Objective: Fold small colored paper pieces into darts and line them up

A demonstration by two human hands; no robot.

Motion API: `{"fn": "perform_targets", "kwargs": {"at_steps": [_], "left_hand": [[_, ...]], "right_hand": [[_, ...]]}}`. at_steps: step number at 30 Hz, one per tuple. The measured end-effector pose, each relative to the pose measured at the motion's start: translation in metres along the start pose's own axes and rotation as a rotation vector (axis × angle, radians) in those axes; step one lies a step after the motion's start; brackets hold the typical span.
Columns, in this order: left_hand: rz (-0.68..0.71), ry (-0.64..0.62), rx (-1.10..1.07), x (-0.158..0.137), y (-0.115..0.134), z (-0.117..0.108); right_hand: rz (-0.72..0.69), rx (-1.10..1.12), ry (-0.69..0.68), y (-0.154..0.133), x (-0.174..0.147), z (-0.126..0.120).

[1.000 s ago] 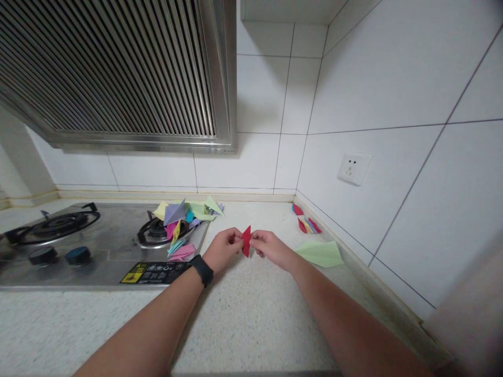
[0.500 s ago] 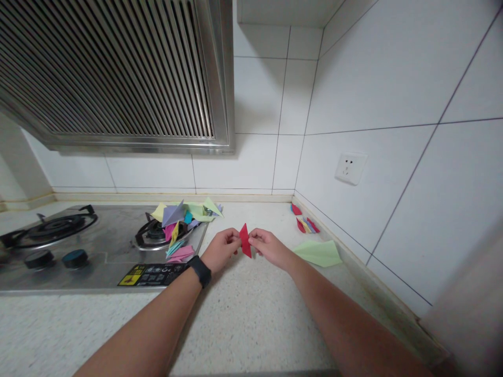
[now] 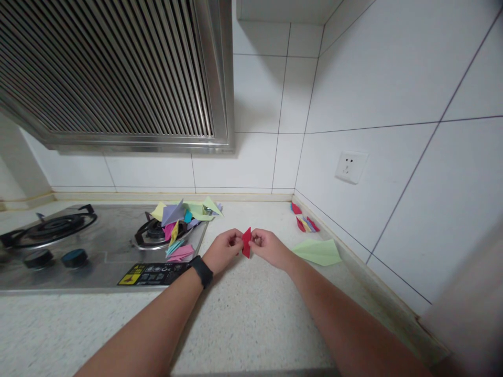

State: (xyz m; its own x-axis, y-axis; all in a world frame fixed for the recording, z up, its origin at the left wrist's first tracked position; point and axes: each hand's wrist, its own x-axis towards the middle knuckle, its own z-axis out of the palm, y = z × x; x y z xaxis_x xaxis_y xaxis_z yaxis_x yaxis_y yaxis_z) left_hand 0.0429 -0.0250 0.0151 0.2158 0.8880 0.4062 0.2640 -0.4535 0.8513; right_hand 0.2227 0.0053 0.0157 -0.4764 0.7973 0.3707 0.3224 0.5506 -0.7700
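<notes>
A small piece of folded red paper [image 3: 247, 243] is held up over the countertop between my two hands. My left hand [image 3: 228, 246] pinches its left side with thumb and fingers, and a dark watch [image 3: 201, 270] is on that wrist. On the other side, my right hand [image 3: 269, 247] grips the right edge with closed fingertips. The fingertips cover parts of the paper. To the right of my right hand lies a light green sheet of paper [image 3: 317, 252].
Folded papers in several colours [image 3: 173, 213] lie over the right burner of the gas stove [image 3: 100, 262]. Small folded pieces [image 3: 307, 224] sit by the right wall. A range hood [image 3: 137, 141] hangs above the stove, and a socket [image 3: 351, 167] is on the tiles.
The red paper and my hands have shifted very slightly right, and the paper looks turned a little and narrower. Both hands keep hold of it.
</notes>
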Motion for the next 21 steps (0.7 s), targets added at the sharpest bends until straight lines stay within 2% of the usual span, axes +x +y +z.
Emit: {"fn": "perform_targets", "kwargs": {"at_steps": [21], "left_hand": [[0.028, -0.011, 0.132, 0.000, 0.002, 0.000]], "right_hand": [[-0.028, -0.133, 0.084, -0.012, -0.003, -0.003]]}}
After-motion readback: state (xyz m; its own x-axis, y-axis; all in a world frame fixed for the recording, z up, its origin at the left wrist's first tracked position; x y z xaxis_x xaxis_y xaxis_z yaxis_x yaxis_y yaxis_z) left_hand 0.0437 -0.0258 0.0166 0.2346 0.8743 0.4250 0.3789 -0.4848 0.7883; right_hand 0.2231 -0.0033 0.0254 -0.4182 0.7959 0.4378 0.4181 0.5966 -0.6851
